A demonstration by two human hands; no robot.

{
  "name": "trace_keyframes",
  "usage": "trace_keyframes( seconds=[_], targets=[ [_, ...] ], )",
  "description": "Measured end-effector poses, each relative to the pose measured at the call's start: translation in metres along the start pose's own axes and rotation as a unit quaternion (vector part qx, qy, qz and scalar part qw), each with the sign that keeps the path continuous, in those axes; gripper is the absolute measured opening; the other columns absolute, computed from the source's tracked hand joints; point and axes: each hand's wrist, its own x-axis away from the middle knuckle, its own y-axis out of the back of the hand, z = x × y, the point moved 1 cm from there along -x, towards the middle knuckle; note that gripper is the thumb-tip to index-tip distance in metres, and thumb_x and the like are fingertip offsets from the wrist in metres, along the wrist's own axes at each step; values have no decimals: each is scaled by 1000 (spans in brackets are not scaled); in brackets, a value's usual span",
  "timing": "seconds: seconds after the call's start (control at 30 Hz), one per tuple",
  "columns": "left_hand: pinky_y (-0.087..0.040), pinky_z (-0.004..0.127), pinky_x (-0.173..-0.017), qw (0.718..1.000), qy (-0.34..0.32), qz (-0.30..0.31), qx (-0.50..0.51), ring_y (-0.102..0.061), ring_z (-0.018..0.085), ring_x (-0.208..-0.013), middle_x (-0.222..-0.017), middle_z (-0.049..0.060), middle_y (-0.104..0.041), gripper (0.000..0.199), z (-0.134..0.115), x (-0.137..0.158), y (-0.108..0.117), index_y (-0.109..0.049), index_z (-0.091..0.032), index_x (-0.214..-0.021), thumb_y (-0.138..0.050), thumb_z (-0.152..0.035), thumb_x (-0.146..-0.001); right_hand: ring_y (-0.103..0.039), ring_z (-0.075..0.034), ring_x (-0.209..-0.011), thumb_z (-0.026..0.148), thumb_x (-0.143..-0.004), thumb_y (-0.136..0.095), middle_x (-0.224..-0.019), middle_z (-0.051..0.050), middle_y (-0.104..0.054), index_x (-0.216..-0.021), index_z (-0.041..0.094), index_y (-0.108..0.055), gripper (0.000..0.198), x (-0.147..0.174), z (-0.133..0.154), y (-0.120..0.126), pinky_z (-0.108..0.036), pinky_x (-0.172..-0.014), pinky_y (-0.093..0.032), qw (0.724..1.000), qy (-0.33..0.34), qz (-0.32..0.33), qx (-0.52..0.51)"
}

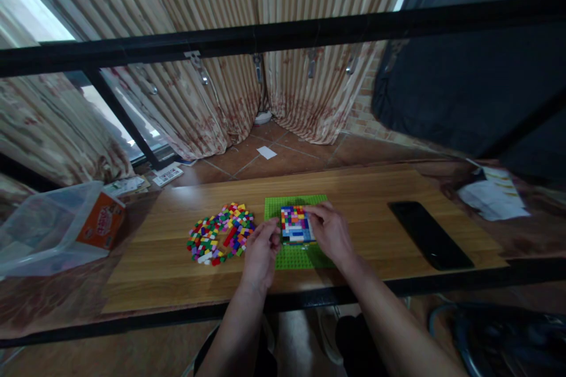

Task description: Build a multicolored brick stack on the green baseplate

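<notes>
A many-coloured block of building bricks stands on a green baseplate at the middle of the table. At the block's left side is my left hand, its fingers curled together; whatever they may hold is too small to make out. My right hand reaches over the block's right side, with thumb and forefinger brought together at its top far edge. I cannot tell whether a brick sits between those fingertips. Left of my left hand lies a loose pile of small bricks in many colours.
The wooden table also bears a black phone-like slab on the right. A clear plastic bin with an orange label stands at far left. White papers lie at far right. A black metal bar crosses beyond the table.
</notes>
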Motion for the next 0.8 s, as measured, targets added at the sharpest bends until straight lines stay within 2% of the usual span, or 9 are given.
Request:
trace_keyframes(
  seconds=[0.07, 0.17, 0.23, 0.3, 0.47, 0.63, 0.8],
  targets=[
    [-40, 15, -53, 999, -7, 21, 50, -49, 4, -55, -70, -1, -62, 30, -5, 2, -3, -72, -12, -88, -80, -32, -67, -65, -19, -82, 22, -92, -47, -91, -8, -68, -101, 20, -74, 28, -1, -1, 3, -33, -77, -51, 999, -1, -35, -30],
    [-51, 21, -71, 991, 8, 65, 117, -62, 11, -73, -86, 8, -69, 32, -13, 7, -9, -72, -10, -93, -68, -40, -81, -65, -19, -81, 24, -92, -51, -89, -7, -68, -100, 18, -72, 24, -2, 8, 8, -33, -75, -51, 996, 5, -72, -60],
    [-53, 27, -85, 985, 25, 92, 145, -66, 17, -92, -100, 13, -70, 39, -16, 10, -13, -71, -10, -97, -59, -45, -87, -64, -17, -79, 25, -92, -53, -87, -5, -68, -98, 20, -72, 20, -1, 20, 9, -31, -73, -51, 994, 27, -58, -87],
    [-51, 30, -93, 979, 32, 115, 163, -65, 21, -104, -110, 16, -69, 44, -17, 12, -15, -70, -10, -101, -53, -49, -90, -64, -17, -82, 25, -93, -54, -89, -4, -68, -98, 22, -72, 18, 2, 33, 8, -30, -74, -51, 991, 67, -16, -111],
    [-48, 32, -98, 972, 31, 158, 170, -61, 23, -114, -117, 15, -68, 49, -16, 14, -16, -67, -12, -110, -49, -54, -92, -63, -18, -93, 22, -91, -59, -98, -4, -69, -99, 25, -71, 15, 10, 54, -1, -34, -84, -51, 982, 145, 66, -100],
    [-42, 32, -106, 969, 29, 183, 161, -54, 23, -126, -125, 13, -65, 52, -17, 18, -15, -66, -14, -114, -45, -56, -93, -62, -18, -95, 20, -89, -63, -96, -4, -68, -96, 24, -72, 12, 13, 52, -10, -36, -90, -49, 981, 164, 69, -76],
    [-40, 35, -108, 970, 17, 199, 139, -52, 25, -129, -126, 13, -64, 52, -16, 18, -17, -67, -15, -113, -52, -58, -88, -61, -18, -93, 22, -94, -57, -96, -5, -68, -93, 21, -71, 15, 13, 54, -11, -35, -89, -48, 983, 157, 68, -73]
  ],
)
